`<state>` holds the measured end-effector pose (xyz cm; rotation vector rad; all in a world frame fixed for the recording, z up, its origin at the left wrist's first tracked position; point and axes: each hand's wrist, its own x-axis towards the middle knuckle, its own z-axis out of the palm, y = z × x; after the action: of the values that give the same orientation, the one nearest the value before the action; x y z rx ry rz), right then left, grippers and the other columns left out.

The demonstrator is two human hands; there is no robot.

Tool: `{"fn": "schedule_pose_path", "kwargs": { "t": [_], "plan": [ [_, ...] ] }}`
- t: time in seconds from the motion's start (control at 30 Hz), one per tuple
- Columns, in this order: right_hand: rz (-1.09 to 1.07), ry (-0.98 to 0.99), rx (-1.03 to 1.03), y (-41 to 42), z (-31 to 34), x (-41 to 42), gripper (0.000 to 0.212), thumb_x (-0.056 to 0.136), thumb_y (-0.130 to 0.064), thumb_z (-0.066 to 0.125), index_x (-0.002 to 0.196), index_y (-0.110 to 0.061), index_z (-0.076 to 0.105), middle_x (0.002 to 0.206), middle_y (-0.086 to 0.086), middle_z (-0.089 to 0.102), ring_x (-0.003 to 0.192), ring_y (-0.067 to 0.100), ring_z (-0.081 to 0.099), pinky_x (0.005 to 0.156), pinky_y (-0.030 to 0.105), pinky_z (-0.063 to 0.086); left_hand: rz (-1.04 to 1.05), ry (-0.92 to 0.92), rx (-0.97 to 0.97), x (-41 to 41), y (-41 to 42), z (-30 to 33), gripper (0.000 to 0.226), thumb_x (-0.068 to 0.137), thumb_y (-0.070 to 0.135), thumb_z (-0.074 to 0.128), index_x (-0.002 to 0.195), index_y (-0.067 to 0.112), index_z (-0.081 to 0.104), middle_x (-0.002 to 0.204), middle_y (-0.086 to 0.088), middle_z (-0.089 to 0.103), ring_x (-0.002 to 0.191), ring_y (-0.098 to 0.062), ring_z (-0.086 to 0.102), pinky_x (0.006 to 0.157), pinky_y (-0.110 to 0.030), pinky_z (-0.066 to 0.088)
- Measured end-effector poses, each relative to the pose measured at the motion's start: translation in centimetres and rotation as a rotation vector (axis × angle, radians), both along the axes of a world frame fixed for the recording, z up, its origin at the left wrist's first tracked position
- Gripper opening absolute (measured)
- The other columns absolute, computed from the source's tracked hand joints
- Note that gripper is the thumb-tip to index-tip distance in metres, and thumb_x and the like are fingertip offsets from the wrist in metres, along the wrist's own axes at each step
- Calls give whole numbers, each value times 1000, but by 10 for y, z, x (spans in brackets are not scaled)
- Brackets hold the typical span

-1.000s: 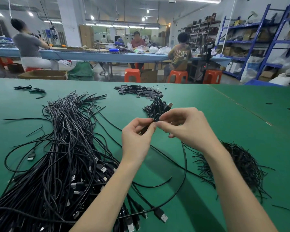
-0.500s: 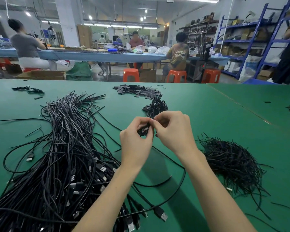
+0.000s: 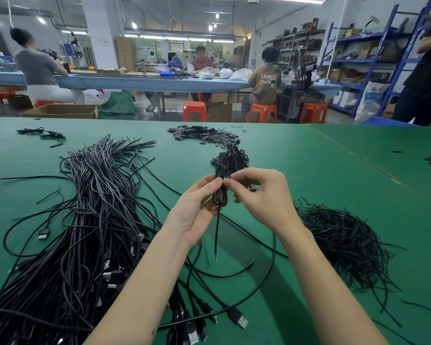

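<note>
Two hands are gripping one coiled black cable (image 3: 220,199) between them: the left hand (image 3: 197,210) is pinching the loops, the right hand (image 3: 261,195) is pinching the top. Its loose end (image 3: 217,235) is dangling below the grip. They are probably tying off the coil; the next move calls for twisting tight without letting the loops spring open.

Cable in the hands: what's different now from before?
The hands drew apart a little, so the cable shows between them, its loose end hanging down. The left hand still holds it, the right hand still pinches its top. The cable pile and ties stayed put.
</note>
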<state>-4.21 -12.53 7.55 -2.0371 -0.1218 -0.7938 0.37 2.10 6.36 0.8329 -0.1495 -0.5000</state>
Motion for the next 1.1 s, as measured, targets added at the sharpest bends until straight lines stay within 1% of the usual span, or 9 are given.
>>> {"fn": "schedule_pose_path", "kwargs": {
  "t": [0.13, 0.33, 0.4, 0.57, 0.7, 0.83, 0.93, 1.0, 1.1],
  "plan": [
    [208, 220, 523, 1, 4, -1, 11, 85, -9, 78, 75, -6, 77, 66, 5, 67, 53, 11, 59, 56, 21, 54, 25, -197, 34, 1, 2, -2, 27, 72, 10, 74, 97, 18, 70, 92, -2, 76, 76, -8, 69, 67, -19, 51],
    [491, 708, 1423, -10, 0, -4, 21, 58, -2, 81, 72, 0, 65, 65, 6, 59, 46, 6, 54, 39, 12, 47, 143, -487, 172, -6, -3, -8, 33, 64, 13, 83, 96, 19, 77, 104, -9, 76, 101, -17, 71, 87, -20, 52],
    [457, 706, 1249, -9, -2, -5, 19, 69, -10, 80, 78, -5, 65, 66, 2, 60, 47, 5, 54, 40, 12, 46, 142, -501, 217, -4, -1, -8, 32, 65, 15, 83, 96, 18, 76, 105, -8, 76, 101, -16, 71, 85, -20, 53],
    [70, 239, 47, -12, 4, -4, 28, 83, -34, 81, 107, -33, 66, 93, -11, 70, 59, 11, 63, 58, 22, 53, 37, -160, 113, 4, 8, -2, 29, 69, 15, 77, 97, 21, 71, 91, -1, 74, 74, -9, 66, 69, -23, 46],
    [57, 20, -400, -10, 5, -4, 23, 84, -26, 79, 101, -35, 66, 96, -21, 68, 66, 9, 63, 60, 19, 47, -64, -13, 78, 4, 11, 3, 32, 71, 12, 74, 102, 16, 67, 83, -4, 70, 65, -11, 64, 64, -22, 51],
    [-3, -51, -396, -7, 4, -5, 8, 85, -32, 79, 90, -35, 74, 83, -22, 71, 63, 10, 62, 59, 28, 51, -85, 25, 109, 5, 12, 4, 35, 68, 11, 75, 101, 14, 65, 80, -5, 68, 67, -14, 58, 69, -26, 43],
    [-36, -25, -312, -6, 5, -5, 6, 84, -33, 81, 79, -33, 77, 76, -18, 73, 58, 8, 61, 56, 21, 48, -101, -8, 95, 4, 13, 2, 31, 70, 10, 74, 99, 16, 65, 84, -4, 72, 72, -14, 61, 69, -26, 45],
    [33, 136, 27, -2, 8, -4, 13, 82, -26, 83, 70, -26, 77, 67, -9, 72, 51, 7, 57, 52, 18, 46, -94, -127, 142, 4, 13, 1, 29, 72, 15, 74, 99, 20, 66, 93, -1, 73, 77, -13, 62, 68, -24, 46],
    [338, 573, 896, 3, 13, -6, 13, 69, -15, 84, 60, -16, 75, 61, -1, 64, 44, 3, 50, 43, 13, 43, -39, -347, 171, 2, 13, 1, 27, 71, 17, 78, 96, 24, 68, 99, 1, 73, 91, -14, 64, 81, -26, 49]
  ]
}}
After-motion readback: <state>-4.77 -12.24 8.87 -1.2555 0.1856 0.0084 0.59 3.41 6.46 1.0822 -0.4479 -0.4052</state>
